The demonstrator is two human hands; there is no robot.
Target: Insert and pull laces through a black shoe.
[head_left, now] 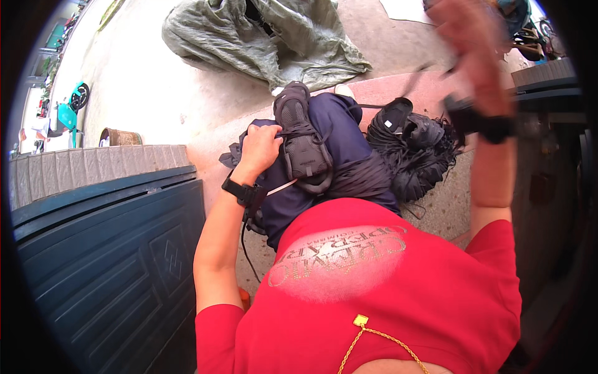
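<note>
A dark grey lace-up shoe (302,134) lies on my lap, its toe pointing away from me. My left hand (261,146) is closed on the shoe's left side by the laces. A thin pale rod (281,187) sticks out between my left wrist and the shoe's heel; what it belongs to is hidden. My right hand (470,37) is raised at the upper right, smeared by motion, so its fingers cannot be read. A dark cord (372,106) runs from the shoe toward the right, and a blurred stretch of it rises toward my right hand.
Several black shoes with tangled laces (414,149) are heaped beside my right leg. A grey-green tarp (274,40) lies crumpled ahead on the pavement. A blue panelled door (118,268) stands at left, near a brown pot (120,137). A teal motorbike (68,115) is farther off.
</note>
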